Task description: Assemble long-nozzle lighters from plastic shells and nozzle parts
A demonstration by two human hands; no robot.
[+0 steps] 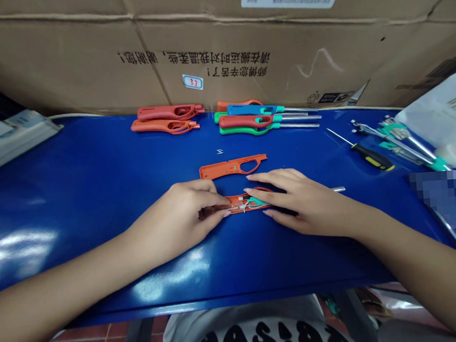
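Note:
On the blue table lies the open orange half of a long-nosed gas lighter (238, 204), with a clear part, a thin white wire and a green trigger piece inside. At its left end the thumb and fingers of my left hand (186, 213) are closed round the casing; the fingertips are partly hidden. My right hand (306, 202) spreads its fingers over the lighter's right part, touching it. Past that hand a metal tube tip (339, 188) sticks out. Just beyond my hands lies the matching orange casing half (231, 167), inner side up. Several tiny screws (219, 151) lie behind it.
Assembled lighters (248, 121) with metal tubes lie at the back, beside closed red and orange casings (165, 119). To the right are a screwdriver (373, 155) and a bundle of metal tubes with green parts (409, 140). A cardboard box (87, 61) walls the back; a power strip (18, 136) stands left.

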